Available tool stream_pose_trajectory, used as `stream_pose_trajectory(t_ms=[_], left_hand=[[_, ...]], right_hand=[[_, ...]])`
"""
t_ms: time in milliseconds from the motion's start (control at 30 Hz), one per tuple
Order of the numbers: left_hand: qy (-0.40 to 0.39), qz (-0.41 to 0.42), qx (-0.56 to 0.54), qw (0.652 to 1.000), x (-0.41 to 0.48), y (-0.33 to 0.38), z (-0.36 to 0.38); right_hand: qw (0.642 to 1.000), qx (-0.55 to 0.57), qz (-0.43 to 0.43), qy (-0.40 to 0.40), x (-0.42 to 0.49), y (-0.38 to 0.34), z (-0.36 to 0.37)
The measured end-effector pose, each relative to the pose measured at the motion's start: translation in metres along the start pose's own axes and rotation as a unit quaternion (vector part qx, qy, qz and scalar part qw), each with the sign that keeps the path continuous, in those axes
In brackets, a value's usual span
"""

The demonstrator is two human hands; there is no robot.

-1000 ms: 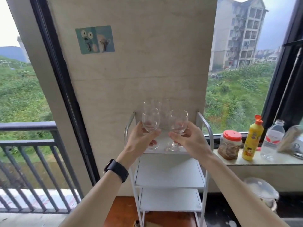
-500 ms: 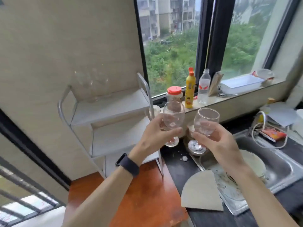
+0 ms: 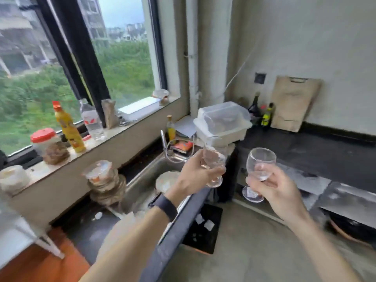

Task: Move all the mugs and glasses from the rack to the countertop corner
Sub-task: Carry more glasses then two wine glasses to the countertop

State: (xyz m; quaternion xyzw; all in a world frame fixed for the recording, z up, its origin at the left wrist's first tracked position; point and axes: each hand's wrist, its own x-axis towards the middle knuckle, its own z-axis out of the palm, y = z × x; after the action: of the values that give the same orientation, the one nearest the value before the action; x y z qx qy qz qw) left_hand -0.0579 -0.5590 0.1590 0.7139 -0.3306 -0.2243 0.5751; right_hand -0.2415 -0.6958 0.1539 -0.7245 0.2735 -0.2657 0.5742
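Two clear stemmed wine glasses up in the air, both upright-ish, neither touching any surface. Left glass [image 3: 214,159] gripped round the bowl by left hand [image 3: 195,176], fingers wrapped on it, foot showing just below the hand, above the near-right end of the steel sink [image 3: 146,180]; a bit blurred. Right glass [image 3: 260,162] pinched at lower bowl and stem by right hand [image 3: 272,190], round foot [image 3: 253,193] sticking out left of the palm, hanging over the gap betw. the two counter runs. Glasses near each other, not touching. Dark watch band [image 3: 165,206] on left wrist. Beyond the glasses: dark countertop [image 3: 305,153] running right along far wall, w/ white lidded plastic dish box [image 3: 222,123] in the far corner beside the sink, small bottles [image 3: 266,115] right of it, wooden cutting board [image 3: 293,102] leaning on the wall. In the sink a plate [image 3: 166,180]; faucet [image 3: 162,139] at its far edge w/ a small yellow bottle [image 3: 171,127] just behind. Left of sink, stack of bowls or containers [image 3: 105,182], blurred. On the window sill [image 3: 61,159], left to right: red-lidded jar [image 3: 46,145], yellow squeeze bottle [image 3: 69,127], clear water bottle [image 3: 91,121]. Corner of white rack [image 3: 18,235] at near left, over orange floor [image 3: 40,267].
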Motion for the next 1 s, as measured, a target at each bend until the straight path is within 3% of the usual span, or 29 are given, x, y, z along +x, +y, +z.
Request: stream_pose_trajectory(t_ms=[200, 433, 767, 1000], left_hand=[[-0.119, 0.023, 0.012, 0.993, 0.062, 0.029, 0.175], [-0.225, 0.067, 0.036, 0.971, 0.120, 0.064, 0.328], [-0.301, 0.071, 0.020, 0.951, 0.254, 0.077, 0.484], [-0.325, 0.064, 0.070, 0.941, 0.368, 0.060, 0.564]], right_hand=[[0.990, -0.024, 0.019, 0.136, 0.000, 0.027, -0.175], [0.965, -0.047, 0.027, 0.258, 0.006, 0.055, -0.312], [0.941, -0.039, 0.072, 0.328, 0.091, 0.117, -0.443], [0.931, -0.015, 0.101, 0.351, 0.184, 0.150, -0.513]])
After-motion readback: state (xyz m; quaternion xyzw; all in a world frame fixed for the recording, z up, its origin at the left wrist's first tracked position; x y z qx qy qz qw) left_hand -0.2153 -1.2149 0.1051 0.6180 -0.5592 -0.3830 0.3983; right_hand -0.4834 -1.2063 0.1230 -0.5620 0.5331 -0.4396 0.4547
